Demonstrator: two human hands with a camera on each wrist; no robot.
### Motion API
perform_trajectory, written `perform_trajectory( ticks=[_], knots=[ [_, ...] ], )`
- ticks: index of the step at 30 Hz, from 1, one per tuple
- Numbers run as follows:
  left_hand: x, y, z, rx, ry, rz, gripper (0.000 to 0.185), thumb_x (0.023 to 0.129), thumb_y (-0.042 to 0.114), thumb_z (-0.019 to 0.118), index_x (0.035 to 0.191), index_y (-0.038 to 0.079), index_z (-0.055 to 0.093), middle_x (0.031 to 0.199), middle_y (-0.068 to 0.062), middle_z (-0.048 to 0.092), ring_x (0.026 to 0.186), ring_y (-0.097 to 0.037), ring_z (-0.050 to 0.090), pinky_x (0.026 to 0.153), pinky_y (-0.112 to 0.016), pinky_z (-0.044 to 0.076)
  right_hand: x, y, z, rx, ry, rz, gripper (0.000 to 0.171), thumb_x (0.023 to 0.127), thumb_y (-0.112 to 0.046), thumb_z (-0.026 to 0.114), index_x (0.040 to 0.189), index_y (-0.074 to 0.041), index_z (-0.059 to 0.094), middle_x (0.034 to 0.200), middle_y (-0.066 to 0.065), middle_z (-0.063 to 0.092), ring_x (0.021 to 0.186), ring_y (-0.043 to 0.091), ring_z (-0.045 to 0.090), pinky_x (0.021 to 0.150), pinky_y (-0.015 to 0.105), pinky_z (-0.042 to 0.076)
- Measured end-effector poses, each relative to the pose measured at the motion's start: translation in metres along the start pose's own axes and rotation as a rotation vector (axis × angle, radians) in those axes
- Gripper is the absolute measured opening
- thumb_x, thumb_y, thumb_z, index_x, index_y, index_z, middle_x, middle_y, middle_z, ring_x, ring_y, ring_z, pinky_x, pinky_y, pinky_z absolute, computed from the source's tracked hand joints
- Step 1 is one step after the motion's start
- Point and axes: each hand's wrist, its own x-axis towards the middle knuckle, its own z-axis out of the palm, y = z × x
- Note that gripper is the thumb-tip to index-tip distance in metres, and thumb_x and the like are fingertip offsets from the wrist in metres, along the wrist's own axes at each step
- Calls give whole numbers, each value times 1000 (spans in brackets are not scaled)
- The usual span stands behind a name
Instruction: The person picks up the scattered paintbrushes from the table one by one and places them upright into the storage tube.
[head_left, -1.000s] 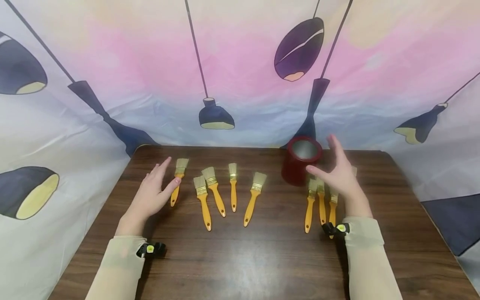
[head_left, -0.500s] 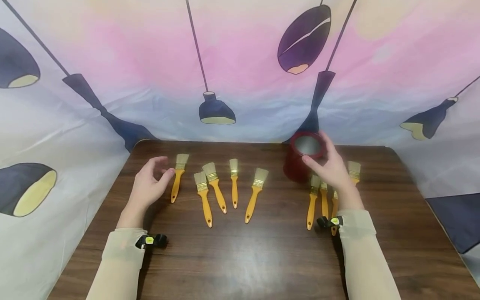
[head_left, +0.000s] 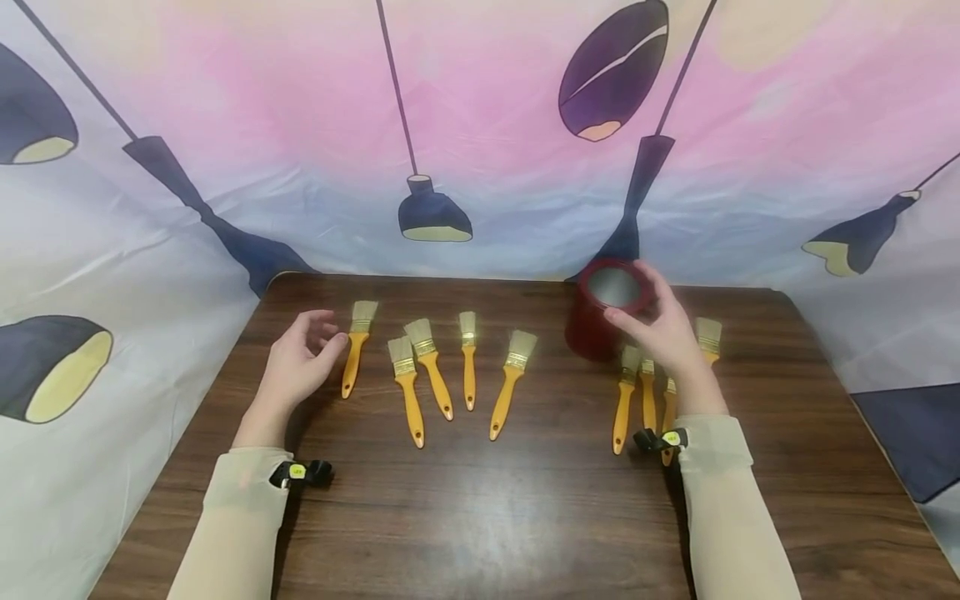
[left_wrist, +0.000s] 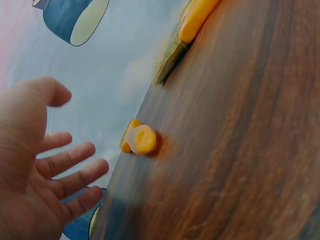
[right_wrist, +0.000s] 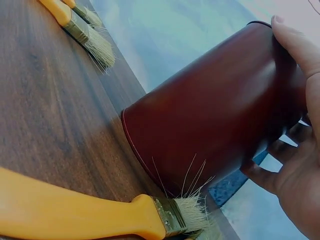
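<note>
My right hand [head_left: 663, 337] grips a dark red cylindrical holder [head_left: 592, 321] near its rim, thumb on the near side and fingers round the right. Its open top shows a grey inside. The right wrist view shows the holder [right_wrist: 215, 105] upright on the table, beside a paintbrush [right_wrist: 187, 215] with a yellow handle. My left hand [head_left: 296, 354] hovers by the leftmost paintbrush [head_left: 358, 346], its fingers loosely bent. Nothing lies in that hand [left_wrist: 50, 170] in the left wrist view.
Several paintbrushes, among them one in the middle [head_left: 507, 387], lie on the brown wooden table [head_left: 465, 508]. More brushes [head_left: 624, 408] lie below the right hand, partly hidden by its wrist. A cloth backdrop [head_left: 300, 125] printed with lamps hangs behind the table's far edge.
My right hand has moved left onto the holder and taken hold of its rim. The fingers of my left hand have bent inward from straighter. The brushes lie as before.
</note>
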Motion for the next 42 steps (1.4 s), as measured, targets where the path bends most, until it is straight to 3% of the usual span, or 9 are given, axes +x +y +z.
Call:
perform_trajectory(
  ticks=[4,10,12,19,24,32,42],
  knots=[
    [0,1,0,23,-19,-31,58,108,34,65,153,0,52,129,-24,72,101,-37,69,80,-45,53,-2,-3,1,0,-15,-10,99,95,-28,88,174,-28,28,171,11,40,148,39,51,118,56,47],
    [-1,5,7,75,-61,-64,61,106,31,67,151,-6,51,126,-28,72,97,-38,70,82,-50,56,-8,-5,6,14,-70,-82,95,92,-16,91,170,-26,38,164,10,48,132,32,60,104,25,55],
    [-1,6,9,89,-73,-77,62,105,32,68,151,-7,51,126,-29,71,97,-38,70,84,-53,57,-11,-6,10,40,-93,-115,95,90,-11,91,169,-24,40,162,10,50,130,28,61,100,20,54],
    [-1,7,16,119,-77,-81,62,104,30,71,148,-10,53,122,-29,70,93,-38,68,87,-58,55,-22,-9,20,72,-150,-160,95,86,-5,93,166,-23,46,160,7,53,129,26,60,100,25,57],
    [-1,6,20,133,-68,-84,62,103,29,73,146,-11,55,118,-29,69,102,-43,67,93,-62,53,-29,-13,24,73,-199,-165,94,86,-7,93,166,-26,46,161,4,51,135,27,57,103,26,54],
    [0,7,23,141,-73,-99,64,102,32,76,145,-11,56,114,-28,68,106,-46,65,95,-64,53,-40,-12,30,158,-267,-229,97,84,3,91,166,-21,46,161,5,51,136,20,57,107,24,53],
    [1,5,24,167,-90,-105,64,101,28,78,144,-14,56,109,-26,66,102,-44,64,95,-63,53,-47,-15,35,173,-318,-301,98,83,3,89,167,-18,43,157,10,56,130,23,62,101,30,58]
  ],
)
